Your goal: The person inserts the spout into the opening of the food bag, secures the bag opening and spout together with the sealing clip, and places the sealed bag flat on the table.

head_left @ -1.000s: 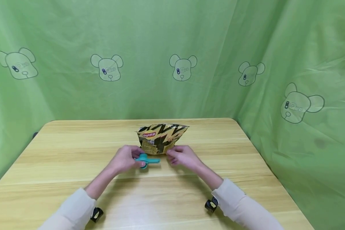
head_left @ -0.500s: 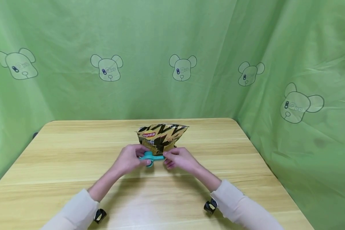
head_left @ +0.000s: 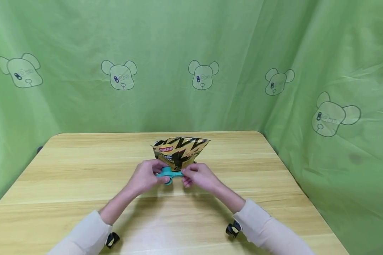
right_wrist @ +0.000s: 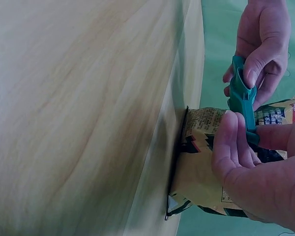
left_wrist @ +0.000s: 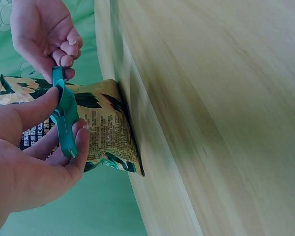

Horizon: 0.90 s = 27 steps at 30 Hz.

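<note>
A teal bag clip [head_left: 167, 172] sits at the centre of the frame, just below the middle, in front of a gold-and-black Lay's bag [head_left: 178, 153]; whether the two touch is hard to tell. The left hand [head_left: 144, 176] has its grip clamped on the clip's rounded end, thumb nearest the viewer. The right hand [head_left: 203, 175] has its grip together on the clip's narrow end. The bag stands on the wood-grain counter [head_left: 191, 223], backed by a green curtain [head_left: 159, 32] with bear-head outlines across the upper frame.
</note>
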### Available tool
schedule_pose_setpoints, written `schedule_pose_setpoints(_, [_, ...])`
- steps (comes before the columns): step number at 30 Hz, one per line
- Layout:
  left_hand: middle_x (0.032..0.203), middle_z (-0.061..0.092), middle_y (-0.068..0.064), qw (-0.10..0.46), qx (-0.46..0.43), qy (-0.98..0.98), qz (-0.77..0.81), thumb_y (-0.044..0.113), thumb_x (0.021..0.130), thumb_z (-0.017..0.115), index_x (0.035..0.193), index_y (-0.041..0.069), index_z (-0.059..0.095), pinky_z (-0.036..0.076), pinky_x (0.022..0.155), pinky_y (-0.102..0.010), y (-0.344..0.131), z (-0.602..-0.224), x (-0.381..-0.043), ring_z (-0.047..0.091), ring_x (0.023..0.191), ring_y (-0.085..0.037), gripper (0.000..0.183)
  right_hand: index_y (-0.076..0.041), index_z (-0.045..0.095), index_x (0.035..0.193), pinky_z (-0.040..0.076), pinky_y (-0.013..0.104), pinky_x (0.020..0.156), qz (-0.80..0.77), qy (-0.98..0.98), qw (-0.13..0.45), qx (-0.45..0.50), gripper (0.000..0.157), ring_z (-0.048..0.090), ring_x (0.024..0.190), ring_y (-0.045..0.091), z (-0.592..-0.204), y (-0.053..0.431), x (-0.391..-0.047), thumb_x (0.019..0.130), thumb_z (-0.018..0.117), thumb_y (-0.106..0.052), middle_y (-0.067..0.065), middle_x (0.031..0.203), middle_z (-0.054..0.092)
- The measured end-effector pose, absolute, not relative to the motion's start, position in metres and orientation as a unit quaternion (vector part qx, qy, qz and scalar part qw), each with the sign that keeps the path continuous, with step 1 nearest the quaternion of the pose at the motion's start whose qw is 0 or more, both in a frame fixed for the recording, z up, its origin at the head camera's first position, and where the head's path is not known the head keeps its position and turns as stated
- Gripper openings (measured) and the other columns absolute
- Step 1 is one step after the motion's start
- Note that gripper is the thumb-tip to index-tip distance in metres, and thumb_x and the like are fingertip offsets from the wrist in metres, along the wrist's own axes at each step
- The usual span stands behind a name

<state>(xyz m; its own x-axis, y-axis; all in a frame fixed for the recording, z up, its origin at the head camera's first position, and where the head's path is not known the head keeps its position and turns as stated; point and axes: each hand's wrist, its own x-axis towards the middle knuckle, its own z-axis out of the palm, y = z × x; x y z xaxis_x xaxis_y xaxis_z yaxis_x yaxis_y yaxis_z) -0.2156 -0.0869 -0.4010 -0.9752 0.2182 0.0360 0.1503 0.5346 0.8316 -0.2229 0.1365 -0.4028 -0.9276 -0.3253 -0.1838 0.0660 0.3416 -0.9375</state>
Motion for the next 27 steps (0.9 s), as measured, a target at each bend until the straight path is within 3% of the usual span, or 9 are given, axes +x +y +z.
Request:
schedule_pose_setpoints(14, [0.107,0.075,-0.006,0.074,0.088,0.86,0.497,0.017,0.082,0.086,0.122,0.011,0.071,0.059,0.09,-0.039,-0.0877,-0.3972,-0.216,0.071,0.101,-0.02,0.043,0.008,0.067,0.11,0.062,0.037,0.084,-0.602,0.776,0.165,-0.09,0.023,0.073,0.089,0.032,-0.3993,0.1391,-0.2217,0.1,0.061,-0.012,0.031,0.105,0.07])
schedule_pose_setpoints(27, [0.099,0.077,-0.003,0.148,0.054,0.807,0.569,0.024,0.085,0.083,0.126,0.006,0.067,0.056,0.095,-0.043,-0.0928,-0.4008,-0.222,0.073,0.09,-0.017,0.048,0.006,0.069,0.11,0.062,0.036,0.086,-0.605,0.778,0.147,-0.089,0.02,0.073,0.091,0.028,-0.3946,0.1353,-0.2165,0.1,0.061,-0.009,0.029,0.106,0.07])
